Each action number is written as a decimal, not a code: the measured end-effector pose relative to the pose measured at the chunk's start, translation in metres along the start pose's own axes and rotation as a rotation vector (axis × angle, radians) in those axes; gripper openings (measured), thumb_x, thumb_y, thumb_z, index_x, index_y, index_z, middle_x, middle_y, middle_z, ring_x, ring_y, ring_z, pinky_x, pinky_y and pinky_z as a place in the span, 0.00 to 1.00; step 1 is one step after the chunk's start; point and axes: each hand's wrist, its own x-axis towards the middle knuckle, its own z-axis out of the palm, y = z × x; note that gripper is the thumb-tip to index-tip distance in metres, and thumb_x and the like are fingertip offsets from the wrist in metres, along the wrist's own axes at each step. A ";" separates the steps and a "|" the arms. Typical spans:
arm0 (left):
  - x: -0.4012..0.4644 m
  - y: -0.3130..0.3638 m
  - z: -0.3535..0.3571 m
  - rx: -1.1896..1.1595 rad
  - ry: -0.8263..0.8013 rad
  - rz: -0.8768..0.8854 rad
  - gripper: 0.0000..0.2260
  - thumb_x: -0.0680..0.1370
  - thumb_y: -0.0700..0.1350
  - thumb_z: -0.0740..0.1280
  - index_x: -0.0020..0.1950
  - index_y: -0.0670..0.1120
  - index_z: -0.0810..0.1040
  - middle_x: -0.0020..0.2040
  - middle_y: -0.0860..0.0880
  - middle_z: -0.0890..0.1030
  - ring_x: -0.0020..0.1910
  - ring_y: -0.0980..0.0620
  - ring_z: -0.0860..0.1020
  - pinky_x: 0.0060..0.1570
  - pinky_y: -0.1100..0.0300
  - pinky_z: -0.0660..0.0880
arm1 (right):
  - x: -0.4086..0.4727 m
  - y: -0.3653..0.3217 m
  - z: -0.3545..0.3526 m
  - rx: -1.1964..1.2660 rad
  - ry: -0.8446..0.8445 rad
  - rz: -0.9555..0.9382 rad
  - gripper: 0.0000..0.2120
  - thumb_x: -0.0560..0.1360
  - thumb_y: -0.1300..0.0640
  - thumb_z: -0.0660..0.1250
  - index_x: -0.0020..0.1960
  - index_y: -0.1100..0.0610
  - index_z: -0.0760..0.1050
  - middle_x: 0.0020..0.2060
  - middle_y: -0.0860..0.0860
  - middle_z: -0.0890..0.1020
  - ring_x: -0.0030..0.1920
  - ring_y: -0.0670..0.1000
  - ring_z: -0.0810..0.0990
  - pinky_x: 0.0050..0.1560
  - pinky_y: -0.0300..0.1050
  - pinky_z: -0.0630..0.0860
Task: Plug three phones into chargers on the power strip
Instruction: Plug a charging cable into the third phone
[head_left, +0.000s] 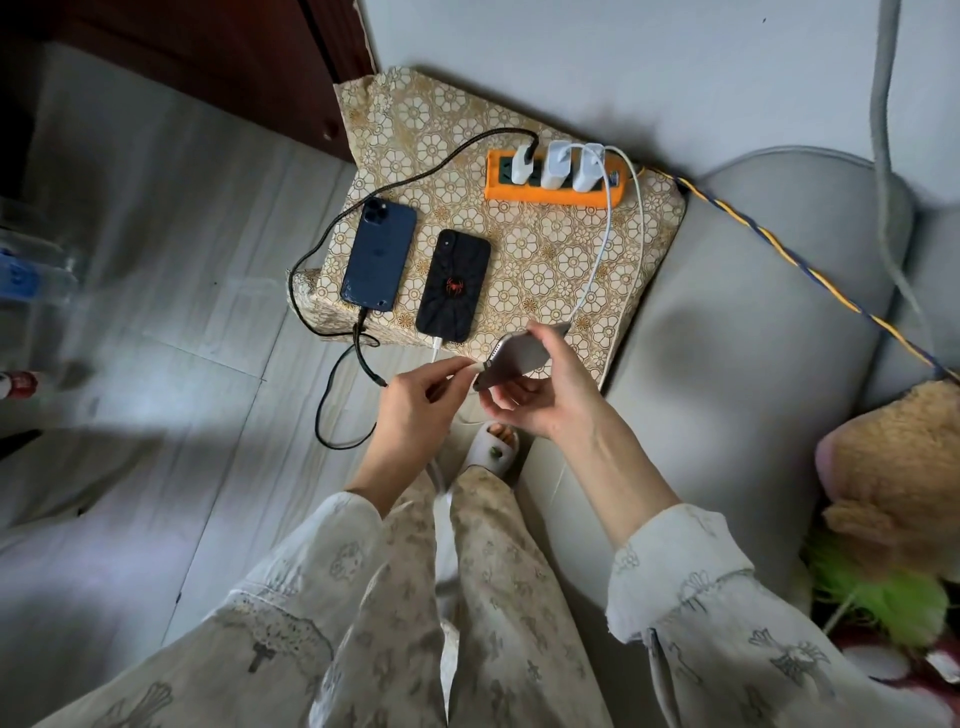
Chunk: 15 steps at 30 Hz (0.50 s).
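Note:
An orange power strip (550, 193) with three white chargers (556, 165) lies at the back of a floral-covered stand (550, 260). A blue phone (380, 254) lies face down with a black cable in its bottom end. Beside it a black phone with a red spider (454, 285) has a white cable plugged in. My right hand (545, 389) holds a silver phone (519, 353) tilted on edge. My left hand (421, 397) pinches a white cable plug (475, 367) right at that phone's bottom port.
A grey sofa (753, 338) sits right of the stand, with a plush toy (898, 478) on it. A blue-yellow braided cord (810, 270) runs from the strip across the sofa. Black cable loops (337, 405) hang over the tiled floor. My slippered foot (493, 447) is below the hands.

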 end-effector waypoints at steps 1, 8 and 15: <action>0.000 0.000 -0.001 -0.014 -0.015 -0.015 0.06 0.74 0.44 0.68 0.49 0.45 0.82 0.24 0.58 0.73 0.24 0.57 0.69 0.26 0.69 0.67 | 0.000 0.000 0.000 -0.001 0.000 0.001 0.26 0.65 0.49 0.74 0.55 0.62 0.69 0.43 0.60 0.74 0.43 0.56 0.77 0.41 0.53 0.78; -0.001 0.002 -0.003 -0.066 -0.050 -0.033 0.05 0.75 0.42 0.67 0.47 0.46 0.81 0.20 0.57 0.71 0.24 0.55 0.65 0.28 0.61 0.67 | -0.006 0.004 0.000 0.041 -0.018 0.018 0.29 0.65 0.50 0.73 0.59 0.63 0.69 0.45 0.59 0.73 0.45 0.56 0.76 0.42 0.54 0.78; -0.005 0.001 -0.004 -0.081 -0.047 0.004 0.04 0.75 0.40 0.67 0.45 0.48 0.79 0.22 0.63 0.75 0.21 0.62 0.69 0.24 0.74 0.65 | -0.007 0.005 -0.001 0.042 -0.020 0.019 0.34 0.66 0.48 0.73 0.64 0.64 0.67 0.47 0.60 0.72 0.45 0.56 0.75 0.38 0.54 0.77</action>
